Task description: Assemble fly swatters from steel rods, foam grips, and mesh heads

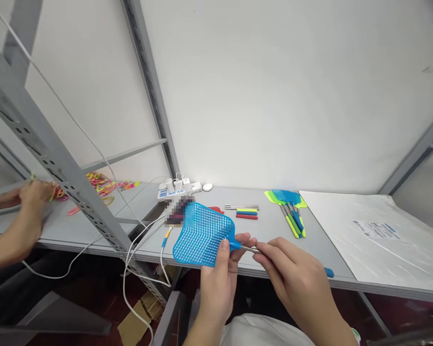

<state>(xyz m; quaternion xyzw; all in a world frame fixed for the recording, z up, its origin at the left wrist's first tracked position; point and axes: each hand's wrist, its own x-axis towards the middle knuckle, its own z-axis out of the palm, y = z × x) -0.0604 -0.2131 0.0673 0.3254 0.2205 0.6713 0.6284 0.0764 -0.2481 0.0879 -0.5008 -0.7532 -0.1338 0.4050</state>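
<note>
My left hand (220,283) grips a blue fly swatter (204,235) at the base of its mesh head, thumb on top. The head points left above the front of the table. From its socket a thin metal rod runs right, where the fingers of my right hand (299,274) pinch it. Beyond that hand a blue grip end (329,272) shows; my hand hides the stretch between. Behind, on the table, lie several thin metal rods (241,207), coloured handle grips (247,216) and a partly hidden red piece (216,210).
Several blue and yellow-green fly swatters (290,211) lie in a fanned pile. A large white bag (368,235) covers the table's right side. At the back left stands a power strip (173,191) with white cables. Past the metal post (68,168), a co-worker's hands (36,194) handle colourful strands.
</note>
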